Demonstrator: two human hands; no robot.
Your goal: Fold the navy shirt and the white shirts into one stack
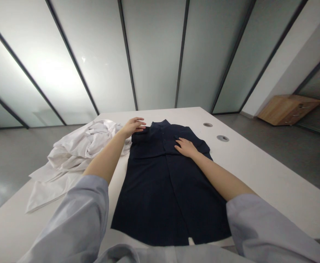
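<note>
A dark navy shirt (154,186) lies front up, its collar pointing to the far side and its hem toward me. A row of buttons runs down from the collar. My left hand (134,126) is at the shirt's left shoulder, fingers stretched out and slightly apart; whether it touches the cloth I cannot tell. On the right side of the chest rests my right hand (186,147), open with its fingers spread on the fabric. The shirt's sleeves are not seen spread out to the sides.
The shirt lies on a white table (258,182). A heap of crumpled white cloth (80,146) sits left of it. Two round grommets (222,138) are set into the tabletop at the right. Beyond are frosted glass panels (154,54) and a wooden cabinet (282,109) on the floor.
</note>
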